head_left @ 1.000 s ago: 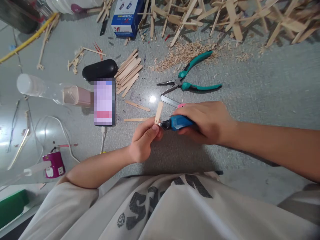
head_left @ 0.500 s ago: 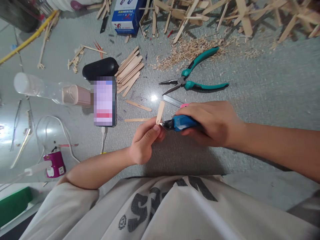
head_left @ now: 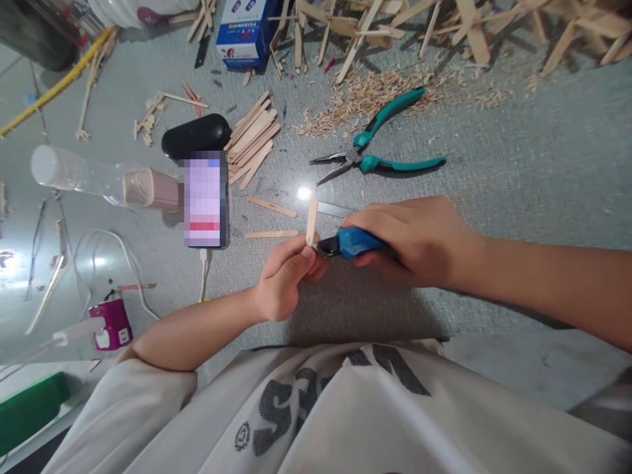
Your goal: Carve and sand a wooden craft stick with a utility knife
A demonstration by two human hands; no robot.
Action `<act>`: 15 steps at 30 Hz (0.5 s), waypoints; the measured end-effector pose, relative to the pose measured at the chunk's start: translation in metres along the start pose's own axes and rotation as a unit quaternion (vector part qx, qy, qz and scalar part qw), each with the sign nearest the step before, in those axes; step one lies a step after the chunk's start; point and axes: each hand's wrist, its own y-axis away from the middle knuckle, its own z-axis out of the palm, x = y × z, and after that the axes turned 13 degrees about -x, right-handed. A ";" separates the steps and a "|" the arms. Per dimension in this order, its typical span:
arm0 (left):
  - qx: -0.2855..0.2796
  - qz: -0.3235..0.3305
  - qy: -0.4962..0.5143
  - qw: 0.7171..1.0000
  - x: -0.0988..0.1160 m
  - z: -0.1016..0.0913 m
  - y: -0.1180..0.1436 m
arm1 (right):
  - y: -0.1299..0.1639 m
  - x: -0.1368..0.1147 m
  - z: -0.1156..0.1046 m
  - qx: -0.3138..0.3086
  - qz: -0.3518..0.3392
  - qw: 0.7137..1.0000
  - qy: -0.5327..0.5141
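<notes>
Between thumb and fingers, my left hand (head_left: 285,276) pinches a wooden craft stick (head_left: 313,220) that stands up from the grip. My right hand (head_left: 419,240) is wrapped round a blue utility knife (head_left: 360,243), whose black nose and blade tip meet the lower part of the stick, close to my left thumb. Partly under my right hand lies a flat metal blade (head_left: 333,209). Two loose craft sticks, an upper one (head_left: 271,206) and a lower one (head_left: 270,234), rest on the table left of the held one.
Open needle-nose pliers (head_left: 375,155) lie beyond my right hand, near a heap of wood shavings (head_left: 365,99). A bundle of craft sticks (head_left: 254,138), a phone (head_left: 203,204) and a black case (head_left: 196,135) stand to the left. Stick structures (head_left: 474,33) and a blue box (head_left: 244,36) line the back.
The held craft stick has turned slightly more upright. The knife stays against it, with only a small shift left. The whole view has moved a little.
</notes>
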 end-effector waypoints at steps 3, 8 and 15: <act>-0.027 0.010 0.003 1.000 0.000 0.000 0.001 | 0.002 -0.005 -0.008 -0.034 0.006 0.999 -0.010; -0.071 0.038 -0.020 0.997 -0.004 -0.002 0.006 | 0.004 -0.007 -0.015 -0.088 0.005 0.995 -0.042; -0.067 0.042 -0.019 0.997 -0.010 0.002 0.011 | 0.004 -0.008 -0.018 -0.111 -0.002 0.992 -0.052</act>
